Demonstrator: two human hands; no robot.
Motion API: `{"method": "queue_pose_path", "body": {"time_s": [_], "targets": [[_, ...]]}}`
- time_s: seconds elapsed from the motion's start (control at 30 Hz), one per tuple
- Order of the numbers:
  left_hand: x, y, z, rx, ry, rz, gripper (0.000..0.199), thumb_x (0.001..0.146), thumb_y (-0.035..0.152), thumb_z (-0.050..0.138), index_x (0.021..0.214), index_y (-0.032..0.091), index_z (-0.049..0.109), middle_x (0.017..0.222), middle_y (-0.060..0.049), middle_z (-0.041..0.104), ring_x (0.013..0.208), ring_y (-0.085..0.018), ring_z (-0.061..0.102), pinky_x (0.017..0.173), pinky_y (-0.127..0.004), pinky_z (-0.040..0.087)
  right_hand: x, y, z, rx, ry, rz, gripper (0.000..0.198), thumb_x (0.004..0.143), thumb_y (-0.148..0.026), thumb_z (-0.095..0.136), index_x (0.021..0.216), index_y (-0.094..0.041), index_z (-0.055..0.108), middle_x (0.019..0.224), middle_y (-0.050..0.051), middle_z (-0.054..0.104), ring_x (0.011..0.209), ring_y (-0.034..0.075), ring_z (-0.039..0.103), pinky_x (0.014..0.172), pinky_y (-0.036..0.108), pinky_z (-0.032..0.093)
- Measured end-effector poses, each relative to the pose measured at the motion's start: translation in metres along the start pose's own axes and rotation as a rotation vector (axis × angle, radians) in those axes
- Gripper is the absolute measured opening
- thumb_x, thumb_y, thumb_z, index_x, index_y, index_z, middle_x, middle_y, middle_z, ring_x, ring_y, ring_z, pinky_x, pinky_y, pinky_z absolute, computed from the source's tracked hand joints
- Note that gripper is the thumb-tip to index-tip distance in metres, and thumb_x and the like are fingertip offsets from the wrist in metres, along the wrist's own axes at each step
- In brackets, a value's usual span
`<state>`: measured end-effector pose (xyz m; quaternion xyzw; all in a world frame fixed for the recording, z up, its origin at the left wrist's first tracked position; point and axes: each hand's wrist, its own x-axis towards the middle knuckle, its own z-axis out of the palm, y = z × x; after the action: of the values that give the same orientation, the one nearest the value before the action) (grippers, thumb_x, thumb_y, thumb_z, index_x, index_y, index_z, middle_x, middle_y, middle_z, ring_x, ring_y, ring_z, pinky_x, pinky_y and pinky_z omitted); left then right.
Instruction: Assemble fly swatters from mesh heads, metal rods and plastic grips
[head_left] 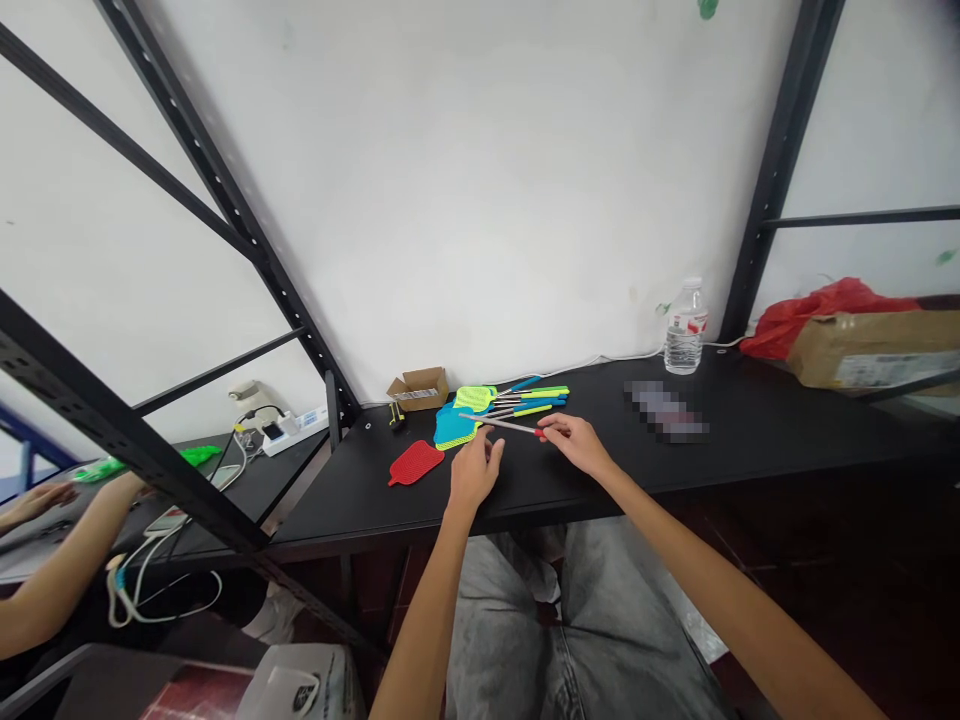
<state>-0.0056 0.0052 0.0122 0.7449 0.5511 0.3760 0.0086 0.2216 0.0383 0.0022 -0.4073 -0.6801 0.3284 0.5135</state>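
My right hand (574, 443) pinches the red grip end of a thin metal rod (506, 425), which looks like a fly swatter handle. The rod slants up and to the left over a pile of swatters. Just below it is my left hand (474, 472), its thumb apart from the fingers; the fingertips come close to the rod, and whether they touch it I cannot tell. A loose red swatter head (416, 463) lies flat to the left. Behind my hands are a blue swatter head (454, 427), a yellow-green swatter head (475, 398) and several blue and green handles (551, 393).
A small open cardboard box (421, 388) stands by the wall. Right of my hands are a blurred item (667, 411), a water bottle (683, 330) and a larger carton (874, 350). Black shelf posts (259, 250) frame the table. Another person's arm (71, 560) is at far left.
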Motion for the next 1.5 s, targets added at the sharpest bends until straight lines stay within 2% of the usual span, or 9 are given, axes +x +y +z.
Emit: {"method": "queue_pose_path", "body": {"time_s": [0.13,0.27,0.53,0.67,0.77,0.87,1.07,1.27,1.5], "targets": [[0.002,-0.003,-0.003,-0.316,-0.090,-0.062,0.043,0.092,0.055,0.043,0.099,0.019,0.066,0.067,-0.002,0.064,0.062,-0.017,0.060,0.063,-0.027,0.044,-0.004,-0.008,0.001,0.026,-0.087,-0.037,0.019,0.083,-0.028,0.057,0.093,-0.021,0.070,0.091,0.005,0.075,0.085,0.020,0.071,0.081,0.031,0.052],[0.008,-0.016,-0.002,-0.675,-0.003,-0.255,0.055,0.089,0.062,0.042,0.067,0.016,0.062,0.056,-0.003,0.057,0.051,-0.013,0.053,0.054,-0.026,0.041,-0.004,-0.009,0.002,-0.022,-0.091,-0.075,0.018,0.082,-0.027,0.058,0.092,-0.021,0.071,0.090,0.003,0.074,0.083,0.019,0.069,0.079,0.030,0.052],[0.012,-0.036,0.001,-1.024,0.240,-0.454,0.049,0.078,0.061,0.061,0.064,0.015,0.058,0.051,0.003,0.045,0.046,-0.008,0.041,0.046,-0.022,0.033,-0.002,-0.003,0.001,-0.101,-0.032,-0.072,0.025,0.081,-0.028,0.059,0.102,-0.023,0.071,0.096,0.004,0.073,0.086,0.020,0.068,0.082,0.032,0.051],[0.013,-0.039,0.002,-1.074,0.347,-0.478,0.049,0.076,0.062,0.063,0.064,0.015,0.057,0.051,0.003,0.044,0.047,-0.008,0.041,0.045,-0.022,0.032,0.000,0.000,0.000,-0.122,0.015,-0.051,0.027,0.081,-0.032,0.059,0.104,-0.022,0.069,0.096,0.004,0.073,0.082,0.020,0.067,0.080,0.033,0.051],[0.013,-0.041,0.003,-1.076,0.341,-0.478,0.049,0.076,0.062,0.063,0.065,0.014,0.058,0.051,0.003,0.044,0.047,-0.008,0.041,0.045,-0.022,0.032,0.002,0.005,0.001,-0.062,0.042,-0.022,0.029,0.081,-0.034,0.059,0.107,-0.021,0.064,0.097,0.005,0.072,0.085,0.020,0.068,0.079,0.033,0.052],[0.013,-0.042,0.004,-1.076,0.338,-0.489,0.049,0.076,0.062,0.063,0.065,0.014,0.058,0.051,0.003,0.045,0.047,-0.008,0.041,0.045,-0.022,0.032,0.004,0.012,0.001,-0.003,0.069,0.019,0.032,0.080,-0.035,0.060,0.109,-0.022,0.057,0.090,0.004,0.072,0.076,0.019,0.067,0.071,0.032,0.052],[0.013,-0.041,0.004,-1.071,0.339,-0.498,0.049,0.076,0.061,0.063,0.065,0.014,0.057,0.052,0.003,0.044,0.048,-0.008,0.040,0.046,-0.021,0.031,0.004,0.014,0.002,0.063,0.087,0.075,0.021,0.080,-0.028,0.052,0.099,-0.021,0.053,0.087,0.004,0.072,0.064,0.015,0.064,0.060,0.028,0.050],[0.013,-0.041,0.005,-1.043,0.315,-0.492,0.050,0.077,0.063,0.061,0.066,0.015,0.056,0.051,0.003,0.044,0.047,-0.008,0.039,0.046,-0.022,0.030,0.004,0.012,0.000,0.053,0.090,0.088,0.019,0.079,-0.029,0.052,0.096,-0.020,0.056,0.086,0.005,0.072,0.068,0.017,0.066,0.061,0.028,0.051],[0.012,-0.041,0.005,-0.981,0.270,-0.480,0.051,0.077,0.065,0.058,0.066,0.016,0.057,0.052,0.002,0.045,0.047,-0.009,0.039,0.046,-0.022,0.030,0.003,0.012,0.000,-0.092,0.047,0.012,0.022,0.082,-0.039,0.057,0.090,-0.021,0.066,0.088,0.005,0.072,0.080,0.020,0.068,0.073,0.032,0.053]]}}
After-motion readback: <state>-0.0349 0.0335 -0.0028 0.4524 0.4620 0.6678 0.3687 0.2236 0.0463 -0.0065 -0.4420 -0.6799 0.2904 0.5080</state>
